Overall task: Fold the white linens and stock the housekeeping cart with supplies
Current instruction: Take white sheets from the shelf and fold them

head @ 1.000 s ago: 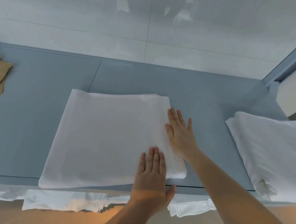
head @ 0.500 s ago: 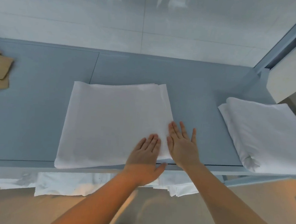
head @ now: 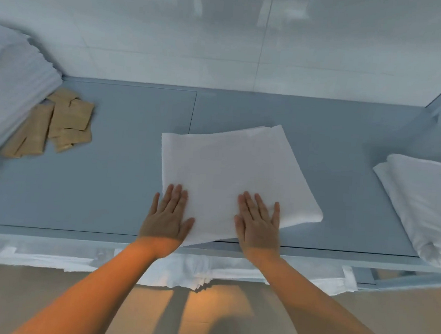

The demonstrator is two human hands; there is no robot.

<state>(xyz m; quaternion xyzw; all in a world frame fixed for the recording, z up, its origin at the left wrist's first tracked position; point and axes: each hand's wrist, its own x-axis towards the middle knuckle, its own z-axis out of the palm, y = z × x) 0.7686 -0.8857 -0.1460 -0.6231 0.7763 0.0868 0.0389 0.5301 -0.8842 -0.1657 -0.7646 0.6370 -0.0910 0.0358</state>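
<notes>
We see a plain white folded linen (head: 229,172) on a flat grey-blue shelf (head: 108,185), tan packets (head: 60,124) and a white ribbed stack (head: 14,79) at upper left, another white bundle (head: 425,202) at right, pale glossy wall tiles (head: 223,36) above, and a beige floor (head: 203,319) below.

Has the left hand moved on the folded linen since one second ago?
Yes. The left hand went from the folded linen's near right corner to its near left corner.
</notes>
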